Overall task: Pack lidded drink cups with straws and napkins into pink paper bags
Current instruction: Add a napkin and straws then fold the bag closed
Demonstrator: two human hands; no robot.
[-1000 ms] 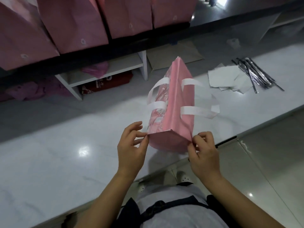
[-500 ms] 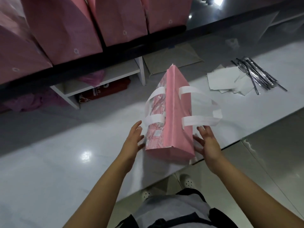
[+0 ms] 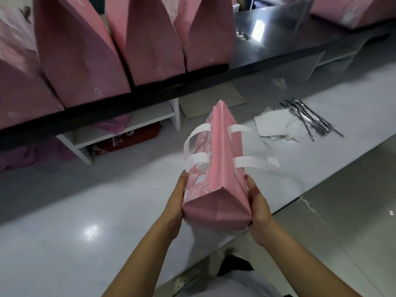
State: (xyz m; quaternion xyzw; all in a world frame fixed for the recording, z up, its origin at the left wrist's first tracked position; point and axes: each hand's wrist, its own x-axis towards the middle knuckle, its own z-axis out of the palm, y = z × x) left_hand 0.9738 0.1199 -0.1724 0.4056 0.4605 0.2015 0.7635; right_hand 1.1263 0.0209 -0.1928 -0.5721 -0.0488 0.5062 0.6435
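Now pressed flat against both sides of the closed pink bag (image 3: 220, 168): left hand (image 3: 174, 206), right hand (image 3: 258, 209), lifting it; contents hidden.

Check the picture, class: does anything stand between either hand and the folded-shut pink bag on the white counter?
Nothing visible does. The left hand and right hand are pressed flat against opposite sides of the pink bag, near its closer end.

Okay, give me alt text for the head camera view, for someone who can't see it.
Two bare hands, left hand and right hand, grip the sides of a closed pink paper bag with white handles over a white counter. More pink bags line a dark shelf behind; napkins and wrapped straws lie at right.
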